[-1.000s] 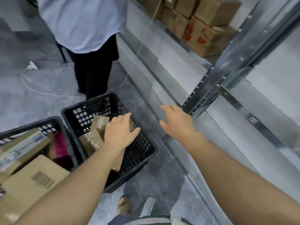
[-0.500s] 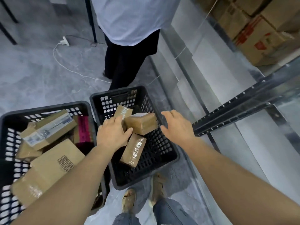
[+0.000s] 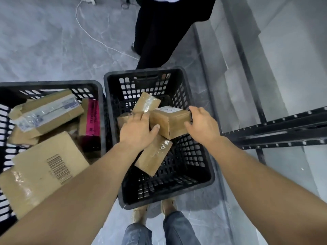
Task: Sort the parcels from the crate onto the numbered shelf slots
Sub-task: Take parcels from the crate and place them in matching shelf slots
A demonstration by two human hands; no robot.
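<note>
Cardboard parcel (image 3: 169, 123), white-labelled, lies on other parcels (image 3: 153, 156) inside the black crate (image 3: 210, 177); my left hand (image 3: 137, 132) and right hand (image 3: 203, 126) clamp its opposite sides. I judge this the pick-up step: next, lift it clear and read its slot number.

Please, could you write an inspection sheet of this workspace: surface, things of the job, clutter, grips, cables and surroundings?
Surface: grey marbled floor; two crates stand on it side by side.
Job's things: right black plastic lattice crate holds several brown taped parcels, uppermost a small brown cardboard box with white label. Left black lattice crate holds larger cardboard parcels, one a barcoded carton.
Clutter: nothing seen.
Grips: left hand and right hand hold the box at opposite ends.
Cables: white cable lies across the floor.
Surroundings: standing person in black trousers behind the crates; dark metal shelf rack at right.
</note>
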